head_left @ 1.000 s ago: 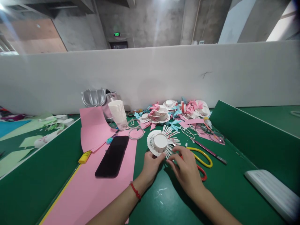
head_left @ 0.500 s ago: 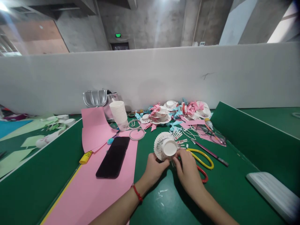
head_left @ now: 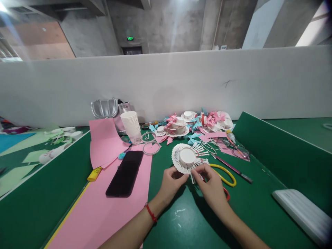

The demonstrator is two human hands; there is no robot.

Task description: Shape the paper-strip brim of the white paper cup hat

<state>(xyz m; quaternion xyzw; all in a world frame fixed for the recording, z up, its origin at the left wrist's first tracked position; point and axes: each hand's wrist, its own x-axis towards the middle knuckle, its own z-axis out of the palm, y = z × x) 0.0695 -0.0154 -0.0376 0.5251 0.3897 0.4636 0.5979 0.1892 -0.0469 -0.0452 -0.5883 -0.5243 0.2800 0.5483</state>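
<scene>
Grey concrete wall (head_left: 166,27) fills the top of the frame above a long white partition (head_left: 155,76), and below it stretches a green bench (head_left: 176,228). Just below and right of the frame's center is a white paper cup (head_left: 187,155), its side cut into narrow strips that spread out around the round base. The left hand (head_left: 171,181), with a red cord at the wrist, is closed at the cup's lower left edge, gripping it between thumb and fingers. The right hand (head_left: 207,178) has thumb and forefinger brought together on strips at the lower right. Beside that hand, partly covered by it, lie scissors (head_left: 234,180) with yellow and red handles. Left of center, a black phone (head_left: 125,174) rests on pink paper (head_left: 103,214); beyond it stands a stack of white cups (head_left: 131,125). Pink, blue and white paper pieces (head_left: 176,130) crowd the bench's far edge.
</scene>
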